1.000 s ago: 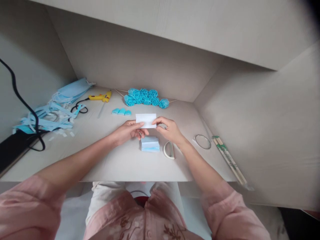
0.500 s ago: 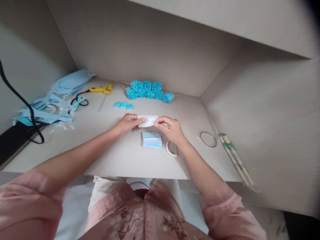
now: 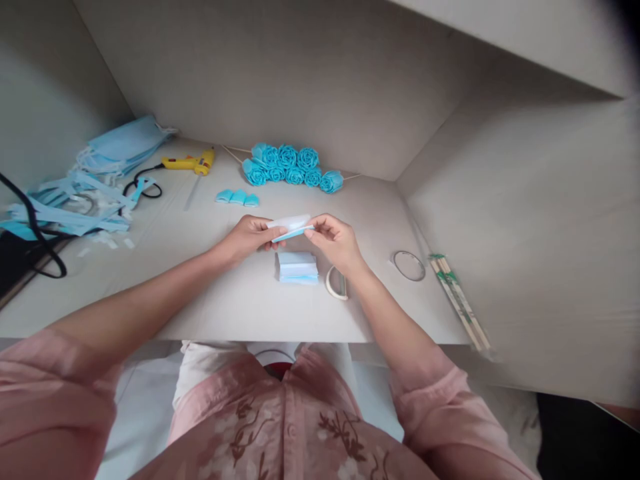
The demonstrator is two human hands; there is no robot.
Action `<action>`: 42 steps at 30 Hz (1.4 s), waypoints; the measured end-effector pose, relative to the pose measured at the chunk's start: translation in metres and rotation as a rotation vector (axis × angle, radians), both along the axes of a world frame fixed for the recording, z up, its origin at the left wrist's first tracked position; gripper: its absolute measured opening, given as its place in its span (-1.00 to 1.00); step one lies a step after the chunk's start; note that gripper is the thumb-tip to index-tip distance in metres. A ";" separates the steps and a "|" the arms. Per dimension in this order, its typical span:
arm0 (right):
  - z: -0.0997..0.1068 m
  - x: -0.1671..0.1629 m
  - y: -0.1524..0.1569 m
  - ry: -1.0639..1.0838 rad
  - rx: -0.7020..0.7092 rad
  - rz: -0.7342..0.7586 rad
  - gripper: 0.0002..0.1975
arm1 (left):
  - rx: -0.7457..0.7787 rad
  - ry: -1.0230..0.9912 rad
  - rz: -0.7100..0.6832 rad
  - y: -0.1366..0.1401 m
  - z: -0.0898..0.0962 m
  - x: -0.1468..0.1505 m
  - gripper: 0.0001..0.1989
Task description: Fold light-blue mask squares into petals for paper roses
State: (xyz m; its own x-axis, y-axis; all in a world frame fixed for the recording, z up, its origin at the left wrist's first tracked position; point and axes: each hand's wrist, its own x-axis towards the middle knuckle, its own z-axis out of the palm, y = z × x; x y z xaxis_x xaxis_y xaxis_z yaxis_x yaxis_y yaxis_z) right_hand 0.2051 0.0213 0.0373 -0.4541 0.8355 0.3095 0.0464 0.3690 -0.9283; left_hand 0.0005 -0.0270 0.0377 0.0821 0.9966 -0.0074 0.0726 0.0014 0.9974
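A piece of face mask fabric, white with a blue folded lower edge, stretches between my two hands above the table. My left hand pinches its left end, thumb on top. At the right end, my right hand grips the edge between thumb and fingers. Just below lies a stack of cut mask pieces, pale blue and white. A white half-round ring, perhaps a tape roll, is close under my right wrist. Beyond my hands sit several small folded blue petals in a row.
Blue fabric roses on sticks lie at the back. A yellow glue gun with a black cord is at back left, near whole masks and cut strips. On the right are a wire ring and packed wooden sticks.
The lower edge of the mask piece has been folded up, so its blue side now shows. Both hands still hold it. The whole view has shifted slightly.
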 end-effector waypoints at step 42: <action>-0.004 -0.002 -0.006 -0.118 0.049 0.067 -0.39 | 0.115 0.015 -0.055 -0.004 0.001 0.007 -0.61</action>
State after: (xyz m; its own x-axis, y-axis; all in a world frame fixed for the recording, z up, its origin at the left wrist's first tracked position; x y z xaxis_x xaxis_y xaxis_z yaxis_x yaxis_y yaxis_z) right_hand 0.2028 0.0156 0.0333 -0.5441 0.7872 0.2903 0.1282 0.4199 -0.8985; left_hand 0.0072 -0.0310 0.0388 0.1373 0.9850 0.1048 0.0845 -0.1171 0.9895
